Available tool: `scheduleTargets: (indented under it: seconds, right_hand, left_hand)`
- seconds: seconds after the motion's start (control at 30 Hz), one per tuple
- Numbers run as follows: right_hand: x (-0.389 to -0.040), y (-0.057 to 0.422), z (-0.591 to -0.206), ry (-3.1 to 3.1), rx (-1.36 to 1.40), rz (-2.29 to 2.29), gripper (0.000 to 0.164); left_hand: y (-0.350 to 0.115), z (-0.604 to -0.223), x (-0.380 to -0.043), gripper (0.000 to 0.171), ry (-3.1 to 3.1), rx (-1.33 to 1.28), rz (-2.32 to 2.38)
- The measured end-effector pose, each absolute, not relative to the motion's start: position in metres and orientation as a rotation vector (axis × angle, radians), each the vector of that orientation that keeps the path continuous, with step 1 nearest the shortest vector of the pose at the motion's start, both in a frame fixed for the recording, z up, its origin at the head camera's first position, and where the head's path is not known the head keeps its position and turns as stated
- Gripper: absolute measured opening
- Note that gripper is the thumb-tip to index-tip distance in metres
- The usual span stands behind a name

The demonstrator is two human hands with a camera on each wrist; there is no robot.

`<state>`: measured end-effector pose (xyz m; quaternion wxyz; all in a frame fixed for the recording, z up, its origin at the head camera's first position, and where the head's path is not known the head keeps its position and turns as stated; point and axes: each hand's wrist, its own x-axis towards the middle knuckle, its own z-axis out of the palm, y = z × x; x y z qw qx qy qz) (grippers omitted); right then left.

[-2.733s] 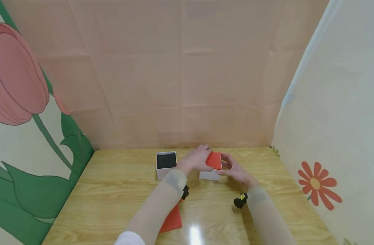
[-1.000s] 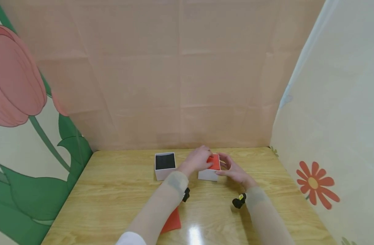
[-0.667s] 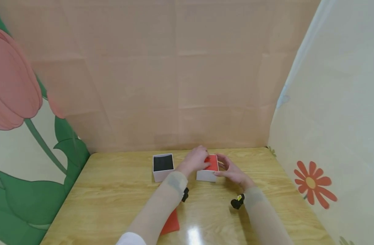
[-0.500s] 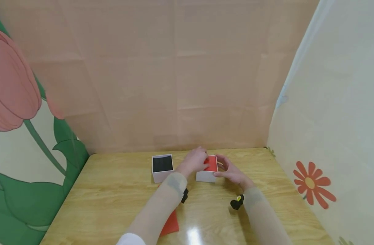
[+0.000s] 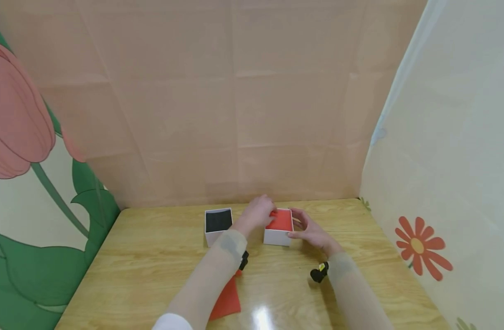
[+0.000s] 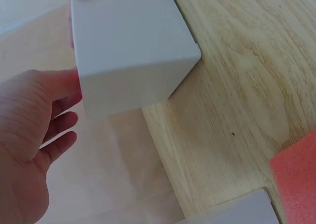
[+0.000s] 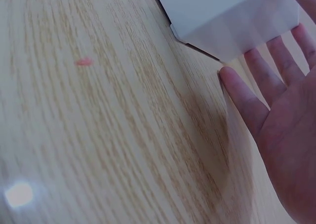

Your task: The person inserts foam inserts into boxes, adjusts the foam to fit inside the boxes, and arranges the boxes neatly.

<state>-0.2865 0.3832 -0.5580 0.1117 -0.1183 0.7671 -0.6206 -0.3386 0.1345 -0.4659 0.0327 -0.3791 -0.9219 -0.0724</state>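
Observation:
In the head view, a white open-topped box (image 5: pixel 277 237) with a red sheet (image 5: pixel 281 219) filling its opening stands near the table's far edge. My left hand (image 5: pixel 257 213) is at its left rim, with loosely bent fingers over the edge of the red sheet. In the left wrist view, the fingertips reach just behind the white box's upper edge (image 6: pixel 133 31). My right hand (image 5: pixel 311 231) holds the box's right side, thumb at the front corner and fingers toward the back. The right wrist view shows these fingers (image 7: pixel 269 78) against the side wall.
A second white box (image 5: pixel 214 238) with a black lining (image 5: pixel 218 221) stands left of the first. A red foam piece (image 5: pixel 227 300) lies on the wooden table (image 5: pixel 144 275), partly under my left forearm. A brown backdrop (image 5: pixel 194 114) rises behind the table.
The red sheet was higher and tilted at first; now it sits level in the box. My left hand has moved left off its middle to the rim. My right hand stays put.

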Motion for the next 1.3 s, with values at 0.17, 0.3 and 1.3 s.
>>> scheduleTargets:
  seconds: [0.17,0.3,1.3]
  right_hand:
    - [-0.287,0.382,-0.558,2.249,-0.355,-1.83,0.095]
    - [-0.286,0.383,-0.558,2.253,-0.349,-1.839,0.095]
    - [-0.288,0.384,-0.559,2.274,-0.412,-1.803,0.094]
  left_hand:
    - [0.133,-0.471,-0.341,0.01,-2.804,-1.203,-0.197]
    - [0.134,-0.476,-0.341,0.01,-2.795,-1.215,-0.169]
    - [0.153,-0.476,-0.33,0.017,-2.739,-1.258,-0.045]
